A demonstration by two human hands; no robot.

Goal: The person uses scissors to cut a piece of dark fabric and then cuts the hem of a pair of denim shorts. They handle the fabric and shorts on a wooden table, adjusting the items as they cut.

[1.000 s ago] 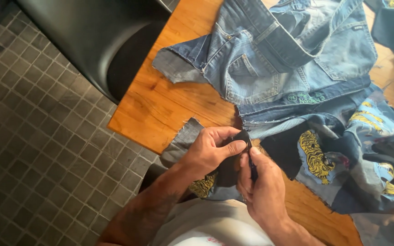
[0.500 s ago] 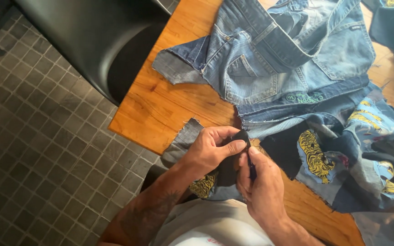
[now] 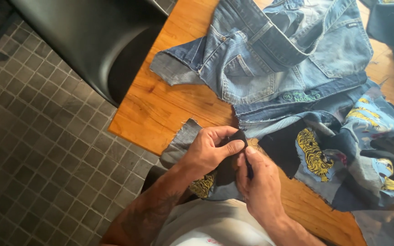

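Observation:
My left hand [image 3: 208,150] pinches a fold of dark fabric [image 3: 233,169] between thumb and fingers at the near edge of the wooden table [image 3: 160,114]. My right hand [image 3: 261,182] grips the same dark fabric just beside it, fingers curled around the edge. A grey denim scrap [image 3: 183,141] hangs under my left hand over the table edge. A yellow embroidered patch [image 3: 202,184] shows below my left wrist. Blue denim jeans pieces [image 3: 274,59] lie spread on the table beyond my hands.
Patchwork denim with yellow tiger motifs [image 3: 315,152] lies to the right. A black chair [image 3: 92,41] stands at the table's left side over a dark tiled floor [image 3: 33,150]. More fabric [image 3: 393,23] sits at the far right corner.

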